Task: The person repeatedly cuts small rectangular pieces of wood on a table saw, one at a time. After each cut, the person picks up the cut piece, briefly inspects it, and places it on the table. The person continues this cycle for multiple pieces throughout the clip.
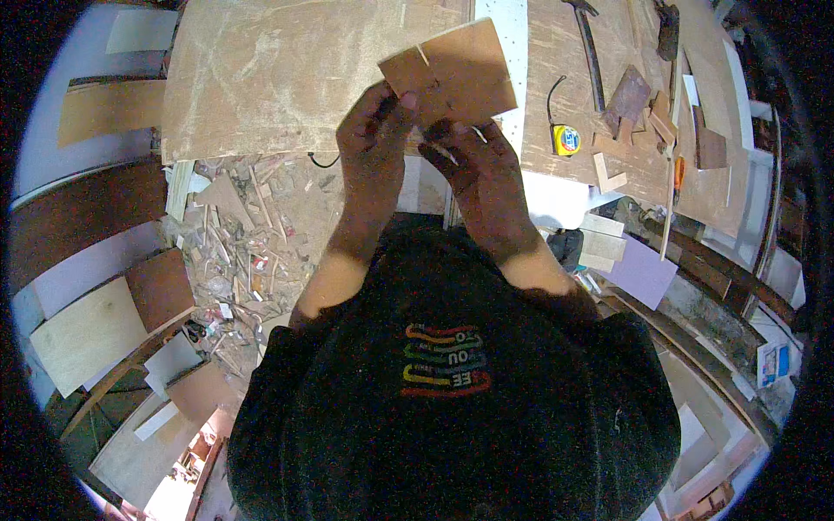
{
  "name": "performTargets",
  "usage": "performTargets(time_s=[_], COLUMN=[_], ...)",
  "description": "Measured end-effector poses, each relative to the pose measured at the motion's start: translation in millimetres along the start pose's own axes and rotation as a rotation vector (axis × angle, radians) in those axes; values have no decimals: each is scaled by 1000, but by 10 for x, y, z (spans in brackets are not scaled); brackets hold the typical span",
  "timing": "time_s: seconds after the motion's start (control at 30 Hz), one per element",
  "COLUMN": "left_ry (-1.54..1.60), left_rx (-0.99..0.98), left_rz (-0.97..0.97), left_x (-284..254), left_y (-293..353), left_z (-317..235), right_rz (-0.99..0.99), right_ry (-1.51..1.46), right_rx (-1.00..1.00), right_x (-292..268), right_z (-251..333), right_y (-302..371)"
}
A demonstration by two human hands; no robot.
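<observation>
I hold up a small, roughly square piece of thin brown wooden board [473, 69], tilted, over the workbench. A narrow slot cuts into its upper left edge, and small dark marks show on its face. My left hand [373, 126] pinches its lower left corner, with the thumb on the face towards me. At the lower edge my right hand [478, 165] has its fingers bent against the board. Shadow covers parts of both hands, so the exact grip of the right fingers is hard to see.
The workbench [261, 78] has a hammer [591, 61], a yellow tape measure [565, 140] and wood offcuts [627, 91] at its right. An orange-handled tool [678, 176] lies beyond them. Scraps [230, 226] litter the floor at the left, near leaning boards [91, 334].
</observation>
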State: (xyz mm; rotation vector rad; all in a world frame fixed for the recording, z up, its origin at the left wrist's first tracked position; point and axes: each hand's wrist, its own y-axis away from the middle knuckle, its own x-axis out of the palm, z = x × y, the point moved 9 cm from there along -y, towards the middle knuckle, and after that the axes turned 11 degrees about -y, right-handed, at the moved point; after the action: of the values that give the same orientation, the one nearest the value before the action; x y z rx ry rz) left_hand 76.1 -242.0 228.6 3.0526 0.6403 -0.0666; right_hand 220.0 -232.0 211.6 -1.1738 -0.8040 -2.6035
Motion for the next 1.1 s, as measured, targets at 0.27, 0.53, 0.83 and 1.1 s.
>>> performTargets(time_s=[0.27,0.53,0.83,1.1], left_ry=[151,47,-661,-842], left_rx=[8,82,1105,1149], left_rz=[26,-17,-113,-66], left_x=[-211,-194,-328,-415], left_y=[-180,-81,461,486], left_z=[42,-128,-732,-661], right_rz=[-209,21,192,25], right_ry=[247,506,-250,212], right_rx=[-75,-296,-148,-226], right_x=[-420,-109,16,89], right_z=[-43,315,310,349], right_y=[39,12,141,252])
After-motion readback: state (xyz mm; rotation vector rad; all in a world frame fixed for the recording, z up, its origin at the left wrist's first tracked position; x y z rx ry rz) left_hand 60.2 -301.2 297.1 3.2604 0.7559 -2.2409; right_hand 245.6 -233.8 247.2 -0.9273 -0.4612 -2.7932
